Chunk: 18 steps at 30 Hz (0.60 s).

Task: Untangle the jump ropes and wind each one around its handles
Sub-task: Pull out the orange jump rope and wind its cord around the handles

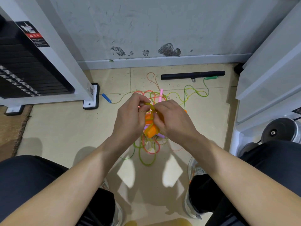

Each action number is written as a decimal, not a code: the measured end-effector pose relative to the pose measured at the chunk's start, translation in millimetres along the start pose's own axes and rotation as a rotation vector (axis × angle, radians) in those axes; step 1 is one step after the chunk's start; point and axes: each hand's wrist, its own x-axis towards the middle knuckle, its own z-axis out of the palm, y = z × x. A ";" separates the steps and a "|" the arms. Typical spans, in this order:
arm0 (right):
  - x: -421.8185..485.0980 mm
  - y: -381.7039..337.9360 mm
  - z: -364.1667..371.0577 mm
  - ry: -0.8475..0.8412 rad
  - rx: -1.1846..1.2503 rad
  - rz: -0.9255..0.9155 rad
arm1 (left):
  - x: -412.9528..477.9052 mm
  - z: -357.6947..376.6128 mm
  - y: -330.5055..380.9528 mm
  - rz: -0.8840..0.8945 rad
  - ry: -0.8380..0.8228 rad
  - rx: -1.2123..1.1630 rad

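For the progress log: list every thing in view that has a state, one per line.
Left hand, pinching the yellow rope.
Right hand, pinching the yellow rope too.
Orange handles, between the hands, yellow rope looped over them.
Blue handle, lying on the floor.
Green handle, lying on the floor by the black bar.
Pink handle, lying in the tangle.
Ropes, tangled, not wound.

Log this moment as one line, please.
left hand: pinches yellow rope loop | right hand: grips orange handles | other ropes: tangled on floor
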 end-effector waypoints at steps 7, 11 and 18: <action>-1.0 1.4 -0.6 0.026 -0.090 0.074 | 7.6 -4.8 -3.5 0.038 -0.019 0.061; -2.8 3.2 0.7 0.026 -0.107 0.113 | 10.1 -6.5 -2.9 0.066 -0.023 0.051; -5.9 9.8 7.0 -0.056 -0.123 0.156 | 12.9 -5.2 -5.9 0.076 -0.082 0.144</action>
